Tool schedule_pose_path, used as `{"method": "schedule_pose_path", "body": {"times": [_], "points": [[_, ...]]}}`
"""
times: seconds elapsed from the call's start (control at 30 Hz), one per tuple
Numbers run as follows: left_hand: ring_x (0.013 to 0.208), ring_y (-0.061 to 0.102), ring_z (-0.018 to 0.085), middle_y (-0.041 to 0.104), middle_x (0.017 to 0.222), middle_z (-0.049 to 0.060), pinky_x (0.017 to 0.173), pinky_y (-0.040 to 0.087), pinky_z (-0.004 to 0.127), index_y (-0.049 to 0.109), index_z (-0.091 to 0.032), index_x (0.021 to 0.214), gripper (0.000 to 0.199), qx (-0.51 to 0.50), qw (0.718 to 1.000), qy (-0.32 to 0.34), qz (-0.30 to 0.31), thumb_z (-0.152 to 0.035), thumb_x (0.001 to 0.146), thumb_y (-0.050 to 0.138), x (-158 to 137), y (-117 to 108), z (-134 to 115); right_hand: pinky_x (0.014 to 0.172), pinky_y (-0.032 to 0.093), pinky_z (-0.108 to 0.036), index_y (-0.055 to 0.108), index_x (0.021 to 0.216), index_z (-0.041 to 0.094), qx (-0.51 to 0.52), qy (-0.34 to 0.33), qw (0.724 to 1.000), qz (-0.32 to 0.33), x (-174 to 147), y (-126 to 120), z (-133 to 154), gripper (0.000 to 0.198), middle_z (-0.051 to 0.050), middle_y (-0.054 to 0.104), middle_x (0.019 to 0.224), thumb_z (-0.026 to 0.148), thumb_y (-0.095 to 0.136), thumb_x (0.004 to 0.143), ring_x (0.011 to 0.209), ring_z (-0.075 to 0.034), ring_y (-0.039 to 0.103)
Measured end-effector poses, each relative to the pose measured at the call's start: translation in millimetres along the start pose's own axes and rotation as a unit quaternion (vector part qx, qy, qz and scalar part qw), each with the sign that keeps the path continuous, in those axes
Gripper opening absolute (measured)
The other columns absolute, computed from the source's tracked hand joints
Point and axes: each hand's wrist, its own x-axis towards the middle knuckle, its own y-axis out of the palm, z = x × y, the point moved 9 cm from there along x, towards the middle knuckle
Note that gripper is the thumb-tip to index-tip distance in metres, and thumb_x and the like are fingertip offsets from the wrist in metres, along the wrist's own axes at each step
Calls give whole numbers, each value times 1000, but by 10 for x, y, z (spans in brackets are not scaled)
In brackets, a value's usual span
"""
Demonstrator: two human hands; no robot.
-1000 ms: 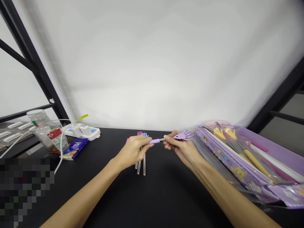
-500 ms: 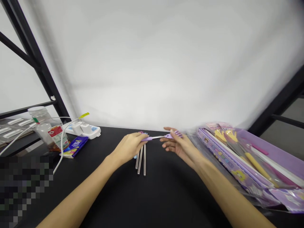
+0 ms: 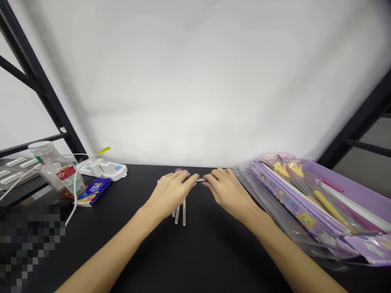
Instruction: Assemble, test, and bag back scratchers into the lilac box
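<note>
Between my hands runs a short silver rod (image 3: pixel 200 180), part of a small purple back scratcher whose ends are now hidden under my fingers. My left hand (image 3: pixel 172 190) is closed around its handle end. My right hand (image 3: pixel 227 189) is curled over the claw end, fingers bent. Just under my left hand several metal-rodded back scratchers (image 3: pixel 184 211) lie side by side on the black table (image 3: pixel 195 256). A pink claw tip (image 3: pixel 179 170) pokes out behind my left knuckles; much of the bunch is covered by that hand.
On the right a purple box (image 3: pixel 363 195) holds wrapped back scratchers with yellow hand-shaped ends (image 3: pixel 295 167), beside clear plastic (image 3: pixel 275 219). To the left are a power strip (image 3: pixel 118 171), a blue packet (image 3: pixel 95 190), a clear jar (image 3: pixel 50 162) and a white cable (image 3: pixel 75 191).
My right hand has turned over and closed its fingers on the claw end. The exposed rod is shorter, and my hands are closer together. The view has shifted slightly.
</note>
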Motion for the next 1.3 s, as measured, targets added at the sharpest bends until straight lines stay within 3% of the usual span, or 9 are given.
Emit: {"method": "schedule_pose_path", "body": {"times": [0.17,0.37,0.43,0.63,0.73,0.83,0.9,1.13,1.3], "points": [[78,63,17,65,88,3,68,49,28,61,-19,107,21,-59,998,15,-7,-28,102,43,21,51,90,80,31,-35,63,92,19,9,-30,999,19,-17,76,-170,25,-4,66,85,32,45,102,85,-20,57],[83,63,20,67,93,5,75,47,33,60,-18,100,11,-21,999,-33,-26,-20,99,49,0,-14,514,80,28,-36,61,88,21,-9,44,999,17,-49,45,-613,31,-3,67,81,37,40,104,84,-20,57],[81,61,22,66,90,6,75,46,35,60,-17,100,12,14,998,-51,-30,-17,99,48,10,-7,447,83,28,-39,59,88,20,-38,59,997,17,-63,31,-610,34,-4,66,81,40,37,104,88,-22,56],[90,57,25,63,96,8,79,42,38,55,-14,122,26,66,997,-40,-18,-17,98,45,95,103,97,82,29,-42,57,92,21,-50,137,989,16,-98,34,-568,42,-10,66,95,58,38,97,95,-28,53],[86,55,25,61,91,8,78,40,38,61,-17,108,19,97,993,-60,-6,-17,96,46,72,93,383,79,30,-41,57,86,21,-31,186,982,22,-136,49,-798,41,-9,66,92,56,39,96,95,-28,52],[87,54,28,59,88,10,77,38,40,63,-17,96,16,148,979,-135,-34,-21,94,48,-19,-35,821,77,31,-42,55,76,21,-36,257,965,25,-240,21,-1160,40,-9,65,86,53,41,95,95,-30,52],[90,53,29,59,90,11,79,37,42,63,-17,98,17,152,975,-152,-52,-22,94,48,-57,-93,913,76,32,-42,54,72,21,-30,284,958,28,-307,19,-1305,39,-9,64,83,51,43,93,95,-31,51],[89,51,26,57,92,9,88,33,47,62,-20,112,24,88,987,-120,-65,-24,95,45,37,-78,387,66,30,-34,53,70,21,23,303,953,-2,-337,93,-1156,34,-8,61,81,51,50,86,91,-30,52],[90,51,26,56,93,10,88,33,46,62,-18,111,24,76,989,-112,-55,-21,96,43,37,-47,305,70,30,-37,47,60,21,56,310,949,14,-307,98,-1051,37,-5,61,71,49,50,85,85,-28,53]]}}
